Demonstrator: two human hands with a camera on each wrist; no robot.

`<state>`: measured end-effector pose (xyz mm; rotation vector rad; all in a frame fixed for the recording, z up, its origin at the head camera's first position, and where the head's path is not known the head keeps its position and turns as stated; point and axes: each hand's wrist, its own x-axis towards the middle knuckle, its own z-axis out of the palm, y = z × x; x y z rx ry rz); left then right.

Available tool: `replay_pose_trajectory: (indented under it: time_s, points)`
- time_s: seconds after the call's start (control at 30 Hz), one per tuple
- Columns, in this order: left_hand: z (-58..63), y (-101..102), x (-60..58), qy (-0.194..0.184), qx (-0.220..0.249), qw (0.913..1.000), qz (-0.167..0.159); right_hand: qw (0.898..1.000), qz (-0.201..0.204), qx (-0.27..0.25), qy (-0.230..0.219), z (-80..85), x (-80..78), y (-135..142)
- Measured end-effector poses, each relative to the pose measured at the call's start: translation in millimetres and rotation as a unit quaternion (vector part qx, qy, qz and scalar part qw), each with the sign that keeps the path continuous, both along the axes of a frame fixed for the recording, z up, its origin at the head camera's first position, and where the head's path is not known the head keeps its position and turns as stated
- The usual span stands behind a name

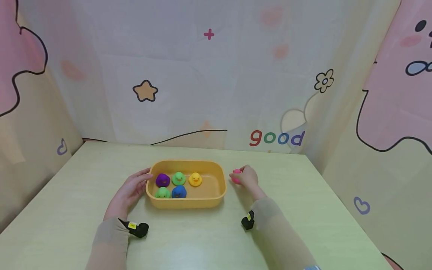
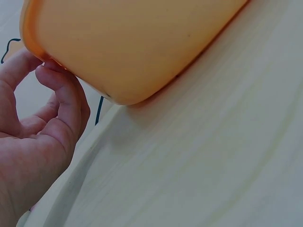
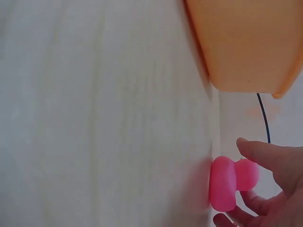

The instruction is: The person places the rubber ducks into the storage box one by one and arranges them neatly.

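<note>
A yellow plastic tub (image 1: 189, 203) stands on the table and holds several small toy ducks: a purple duck (image 1: 162, 180), a green duck (image 1: 179, 179), a yellow duck (image 1: 195, 179), another green duck (image 1: 163, 192) and a blue duck (image 1: 179, 191). At its left end my left hand (image 1: 133, 187) grips the rim with bent fingers (image 2: 64, 87). Just right of the tub, a pink duck (image 3: 225, 183) sits on the table. My right hand (image 1: 249, 177) surrounds it loosely, the thumb standing off from the duck in the right wrist view and fingers on its other side.
The pale wooden table (image 1: 189, 240) reaches back to a printed cloth wall (image 1: 209, 90). Similar cloth hangs along the left and right sides. A black wrist camera (image 1: 139, 229) is strapped at the left sleeve, and another camera (image 1: 248, 220) at the right.
</note>
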<state>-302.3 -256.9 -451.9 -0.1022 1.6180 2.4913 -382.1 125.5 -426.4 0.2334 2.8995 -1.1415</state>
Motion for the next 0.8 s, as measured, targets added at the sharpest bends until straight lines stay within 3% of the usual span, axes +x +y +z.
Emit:
replay_pose_trajectory:
  time_s: [0.3, 0.5, 0.8]
  points:
    - [0.3, 0, 0.2, -0.001, -0.004, 1.0, 0.003, 1.0, 0.001, 0.019, -0.005, -1.8, 0.8, -2]
    - [0.0, 2, 2.1, 0.017, -0.018, 0.9997, -0.003, 1.0, 0.008, 0.025, -0.004, 4.3, 4.7, 1]
    - [-0.3, 0, 1.2, 0.012, -0.029, 0.9995, 0.001, 0.999, 0.036, 0.001, -0.016, 19.4, 1.9, 13]
